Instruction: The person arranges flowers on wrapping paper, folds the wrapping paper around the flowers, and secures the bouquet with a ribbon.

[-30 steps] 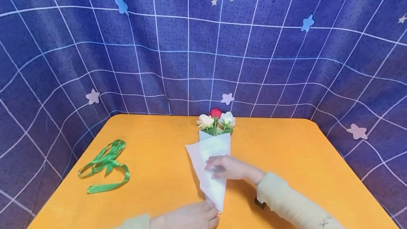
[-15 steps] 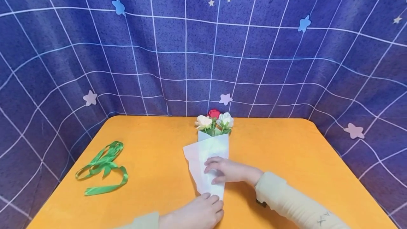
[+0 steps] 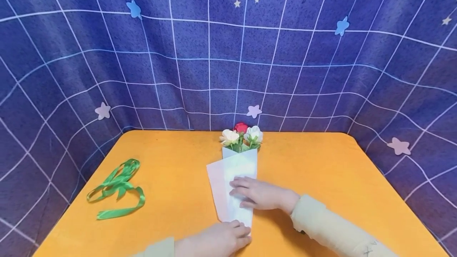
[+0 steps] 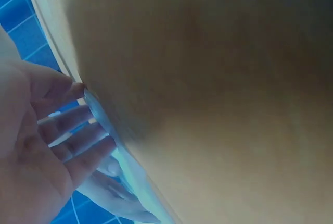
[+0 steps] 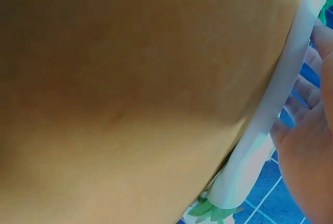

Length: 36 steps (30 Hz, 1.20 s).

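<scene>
A bouquet wrapped in white paper (image 3: 239, 165) lies on the orange table, with a red rose (image 3: 240, 127) and two whitish flowers (image 3: 229, 137) out of its top. On the middle of the wrap rests my right hand (image 3: 262, 194), its fingers spread and nearly straight. My left hand (image 3: 219, 239) lies across the narrow lower end, fingertips touching the paper and hiding part of it. In the left wrist view those fingers (image 4: 86, 159) are extended, with a gap under the palm. The right wrist view shows the right fingers (image 5: 307, 92) against the rolled paper.
A loose green ribbon (image 3: 119, 187) lies in loops on the left of the orange table (image 3: 314, 165). Behind and at both sides hangs a blue curtain (image 3: 228, 70) with a white grid and stars.
My left hand shifts up onto the paper's lower end, then settles slightly lower. The right fingers flatten on the wrap. The paper's left edge looks straighter; the ribbon stays put.
</scene>
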Tool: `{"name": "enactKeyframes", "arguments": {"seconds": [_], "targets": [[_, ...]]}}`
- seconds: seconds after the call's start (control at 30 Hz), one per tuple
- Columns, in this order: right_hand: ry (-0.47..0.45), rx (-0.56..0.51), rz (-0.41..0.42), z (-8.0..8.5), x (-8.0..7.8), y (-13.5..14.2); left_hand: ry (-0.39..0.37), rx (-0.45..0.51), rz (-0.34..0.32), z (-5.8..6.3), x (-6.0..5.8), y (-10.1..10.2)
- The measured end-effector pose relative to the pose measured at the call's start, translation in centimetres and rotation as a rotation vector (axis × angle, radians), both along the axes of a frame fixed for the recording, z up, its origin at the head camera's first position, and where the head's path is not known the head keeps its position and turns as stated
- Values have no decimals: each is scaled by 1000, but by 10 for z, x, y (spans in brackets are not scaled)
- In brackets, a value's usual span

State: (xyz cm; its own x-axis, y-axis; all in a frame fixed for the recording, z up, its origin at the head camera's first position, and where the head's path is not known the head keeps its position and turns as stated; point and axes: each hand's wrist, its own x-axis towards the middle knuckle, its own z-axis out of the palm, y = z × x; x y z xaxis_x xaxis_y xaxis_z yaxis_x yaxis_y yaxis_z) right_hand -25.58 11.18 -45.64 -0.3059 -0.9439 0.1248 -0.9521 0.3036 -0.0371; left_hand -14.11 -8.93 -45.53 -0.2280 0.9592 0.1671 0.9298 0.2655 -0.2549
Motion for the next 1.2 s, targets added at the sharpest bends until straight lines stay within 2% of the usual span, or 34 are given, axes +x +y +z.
{"name": "enactKeyframes", "arguments": {"seconds": [0.13, 0.3, 0.47, 0.63, 0.8, 1.07, 1.2], "targets": [[58, 16, -42, 4, 11, 7, -56, -17, 9, 2, -1, -1], [112, 16, -100, 10, 35, 20, -125, -64, 15, 3, -2, -2], [82, 36, -125, 14, 64, 33, -177, -79, 26, 4, -3, -3], [6, 106, -95, 10, 87, 39, -166, -74, 18, 2, -4, -4], [-52, 167, -85, 0, 91, 42, -135, -63, -7, 2, -6, -6], [33, 175, -55, -5, 89, 44, -160, -108, -6, 4, -6, -7], [27, 166, -92, -7, 89, 44, -166, -120, -5, 7, -5, -7]]}}
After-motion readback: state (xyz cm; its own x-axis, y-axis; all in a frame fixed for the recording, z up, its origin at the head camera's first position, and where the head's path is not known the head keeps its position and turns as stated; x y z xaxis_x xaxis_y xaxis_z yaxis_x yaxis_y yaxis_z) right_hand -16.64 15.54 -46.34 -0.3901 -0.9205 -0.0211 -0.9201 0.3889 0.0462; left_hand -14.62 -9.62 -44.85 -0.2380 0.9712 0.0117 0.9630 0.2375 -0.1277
